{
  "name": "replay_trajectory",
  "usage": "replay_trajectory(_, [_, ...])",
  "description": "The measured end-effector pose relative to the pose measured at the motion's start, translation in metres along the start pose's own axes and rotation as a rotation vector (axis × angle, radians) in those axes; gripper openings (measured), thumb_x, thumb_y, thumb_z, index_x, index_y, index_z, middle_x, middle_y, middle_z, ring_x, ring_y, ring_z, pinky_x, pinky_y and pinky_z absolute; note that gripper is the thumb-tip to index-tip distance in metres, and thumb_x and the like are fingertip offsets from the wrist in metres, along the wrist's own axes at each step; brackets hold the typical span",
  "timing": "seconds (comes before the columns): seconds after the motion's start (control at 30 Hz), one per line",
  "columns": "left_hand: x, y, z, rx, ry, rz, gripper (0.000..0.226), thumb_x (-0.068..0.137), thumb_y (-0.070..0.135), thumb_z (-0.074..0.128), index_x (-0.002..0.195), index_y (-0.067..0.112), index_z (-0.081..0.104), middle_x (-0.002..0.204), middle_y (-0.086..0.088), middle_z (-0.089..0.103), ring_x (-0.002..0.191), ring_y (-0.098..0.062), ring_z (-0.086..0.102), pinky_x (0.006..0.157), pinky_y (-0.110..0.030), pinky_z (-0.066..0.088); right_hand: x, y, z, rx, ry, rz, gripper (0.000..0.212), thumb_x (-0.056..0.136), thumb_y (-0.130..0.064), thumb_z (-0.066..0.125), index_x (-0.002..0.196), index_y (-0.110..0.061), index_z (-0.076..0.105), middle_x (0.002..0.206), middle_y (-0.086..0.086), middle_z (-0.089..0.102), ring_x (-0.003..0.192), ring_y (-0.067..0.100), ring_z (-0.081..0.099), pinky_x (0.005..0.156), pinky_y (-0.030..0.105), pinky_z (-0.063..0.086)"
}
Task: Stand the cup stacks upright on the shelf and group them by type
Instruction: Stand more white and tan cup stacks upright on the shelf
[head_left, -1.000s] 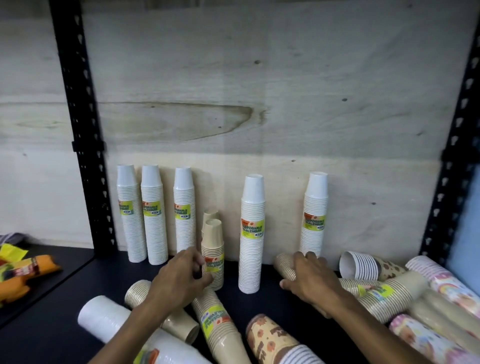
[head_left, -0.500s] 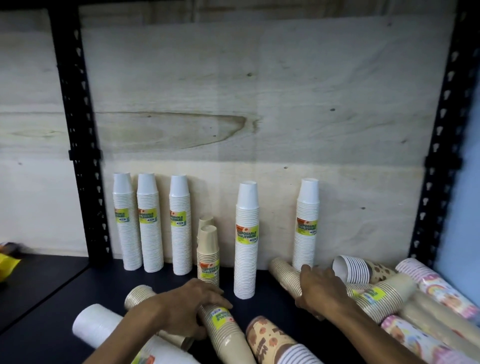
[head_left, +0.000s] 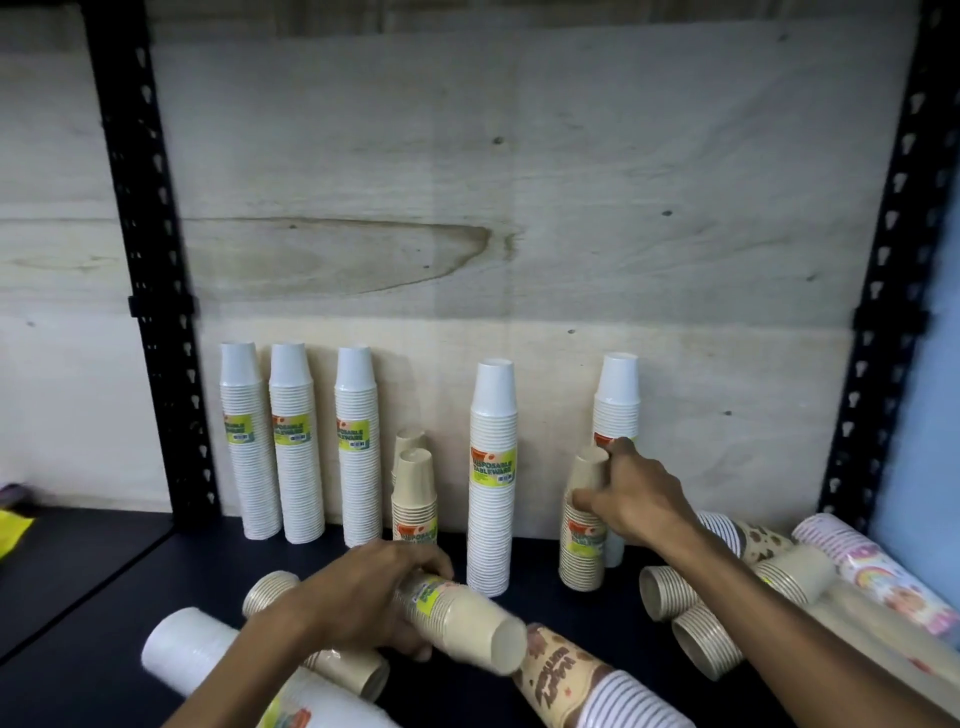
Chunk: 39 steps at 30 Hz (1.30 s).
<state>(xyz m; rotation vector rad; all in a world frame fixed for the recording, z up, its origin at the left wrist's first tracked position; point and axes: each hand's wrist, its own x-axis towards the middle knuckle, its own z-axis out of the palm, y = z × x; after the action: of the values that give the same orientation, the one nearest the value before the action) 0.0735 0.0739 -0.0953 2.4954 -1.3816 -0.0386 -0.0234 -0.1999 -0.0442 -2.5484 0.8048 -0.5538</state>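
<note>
Right hand (head_left: 631, 496) grips an upright kraft-brown cup stack (head_left: 584, 530), fingers curled round its upper half; the stack's base sits on the black shelf (head_left: 545, 608), yellow-green label facing out. Directly behind that hand: a tall white cup stack (head_left: 617, 395) against the plywood back panel (head_left: 467, 182), its lower part hidden by the hand and the brown stack.

Left hand (head_left: 374, 592) is wrapped round a second kraft-brown stack (head_left: 462, 623), held tilted, closed end pointing toward the camera and to the right. Can't tell if it touches the shelf.

Between the two hands: a tall white labelled stack (head_left: 491, 478), upright, standing clear of the panel. Just beyond the left hand: two short brown stacks (head_left: 414, 499), upright, one behind the other. Further left of that hand: three tall white stacks (head_left: 298, 441) in a row against the panel, the left two touching, the third just beside.

Under and near the left forearm, lying down: another brown stack (head_left: 270, 597), partly hidden by the hand, and a white wrapped stack (head_left: 192, 654). Right of the tilted stack, also lying: a brown patterned stack (head_left: 566, 675) with a striped end.

Under and right of the right forearm: a pile of lying stacks – plain brown ones (head_left: 696, 639), a striped/patterned one (head_left: 748, 535), and a pastel rainbow-print stack (head_left: 872, 571) furthest right.

Black slotted uprights (head_left: 150, 260) frame the bay on both sides. Far left of the left hand, on the neighbouring shelf: a yellow item (head_left: 13, 527), mostly cut off by the frame.
</note>
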Motion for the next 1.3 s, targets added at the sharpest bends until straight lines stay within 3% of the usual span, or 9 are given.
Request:
replay_trajectory(0.2, [-0.001, 0.011, 0.016, -0.101, 0.126, -0.127, 0.069, 0.059, 0.074, 0.071, 0.112, 0.04, 0.045, 0.106, 0.023, 0.057, 0.092, 0.001, 0.057, 0.085, -0.023, 0.048, 0.008, -0.004, 0.022, 0.082, 0.014, -0.023, 0.054, 0.081, -0.041, 0.068, 0.124, -0.019, 0.043, 0.12, 0.011, 0.064, 0.108, 0.034, 0.062, 0.081, 0.035, 0.048])
replay_trajectory(0.33, [0.003, 0.02, 0.023, -0.135, 0.163, -0.192, 0.074, 0.065, 0.074, 0.067, 0.121, 0.035, 0.039, 0.112, 0.021, 0.055, 0.1, -0.003, 0.055, 0.091, -0.023, 0.043, 0.006, 0.0, 0.032, 0.12, 0.037, -0.052, 0.055, 0.085, -0.042, 0.064, 0.13, -0.02, 0.041, 0.123, 0.01, 0.064, 0.109, 0.036, 0.062, 0.083, 0.036, 0.048])
replay_trajectory(0.43, [0.007, 0.02, 0.029, -0.189, 0.19, -0.204, 0.089, 0.066, 0.078, 0.064, 0.139, 0.039, 0.032, 0.125, 0.019, 0.057, 0.11, -0.004, 0.053, 0.096, -0.025, 0.041, 0.006, 0.001, 0.036, 0.122, 0.047, -0.07, 0.056, 0.085, -0.047, 0.065, 0.128, -0.018, 0.043, 0.123, 0.01, 0.064, 0.109, 0.035, 0.062, 0.084, 0.038, 0.049])
replay_trajectory(0.6, [0.014, 0.016, 0.042, -0.29, 0.217, -0.234, 0.097, 0.056, 0.088, 0.061, 0.139, 0.044, 0.037, 0.127, 0.024, 0.059, 0.116, 0.0, 0.056, 0.102, -0.032, 0.046, 0.005, 0.002, 0.038, 0.108, 0.064, -0.085, 0.056, 0.083, -0.051, 0.065, 0.124, -0.018, 0.045, 0.12, 0.008, 0.065, 0.106, 0.034, 0.063, 0.084, 0.038, 0.051])
replay_trajectory(0.8, [0.01, 0.008, 0.043, -0.387, 0.047, -0.244, 0.088, 0.052, 0.063, 0.083, 0.128, 0.038, 0.047, 0.115, 0.023, 0.065, 0.103, 0.006, 0.061, 0.092, -0.014, 0.049, 0.0, 0.004, 0.04, 0.078, 0.089, -0.095, 0.057, 0.079, -0.047, 0.07, 0.122, -0.02, 0.045, 0.118, 0.009, 0.066, 0.105, 0.035, 0.063, 0.082, 0.039, 0.051])
replay_trajectory(0.93, [0.011, 0.001, 0.037, -0.403, -0.048, -0.22, 0.076, 0.058, 0.04, 0.089, 0.122, 0.041, 0.048, 0.105, 0.017, 0.069, 0.092, 0.0, 0.067, 0.084, -0.014, 0.053, 0.001, 0.002, 0.042, 0.127, 0.089, -0.102, 0.054, 0.079, -0.048, 0.071, 0.12, -0.021, 0.048, 0.115, 0.004, 0.069, 0.104, 0.031, 0.065, 0.081, 0.036, 0.052])
replay_trajectory(1.0, [0.014, 0.002, 0.038, -0.396, -0.026, -0.238, 0.074, 0.057, 0.043, 0.09, 0.119, 0.041, 0.051, 0.102, 0.017, 0.07, 0.088, 0.001, 0.067, 0.081, -0.013, 0.052, 0.001, 0.0, 0.044, 0.161, 0.084, -0.112, 0.052, 0.079, -0.046, 0.072, 0.12, -0.022, 0.05, 0.115, 0.003, 0.07, 0.104, 0.029, 0.066, 0.083, 0.036, 0.052])
replay_trajectory(1.17, [0.019, 0.006, 0.053, -0.343, 0.058, -0.315, 0.082, 0.048, 0.064, 0.08, 0.121, 0.038, 0.054, 0.108, 0.02, 0.068, 0.096, 0.003, 0.064, 0.092, -0.023, 0.052, 0.001, -0.006, 0.051, 0.156, 0.088, -0.151, 0.05, 0.083, -0.036, 0.072, 0.125, -0.018, 0.05, 0.12, 0.003, 0.067, 0.109, 0.027, 0.063, 0.086, 0.034, 0.049])
replay_trajectory(1.3, [0.023, 0.014, 0.057, -0.334, 0.126, -0.374, 0.077, 0.053, 0.057, 0.084, 0.119, 0.035, 0.051, 0.111, 0.017, 0.067, 0.099, -0.002, 0.064, 0.09, -0.02, 0.05, 0.005, -0.009, 0.055, 0.152, 0.093, -0.169, 0.053, 0.085, -0.032, 0.071, 0.131, -0.017, 0.048, 0.122, 0.004, 0.065, 0.113, 0.026, 0.061, 0.088, 0.033, 0.046])
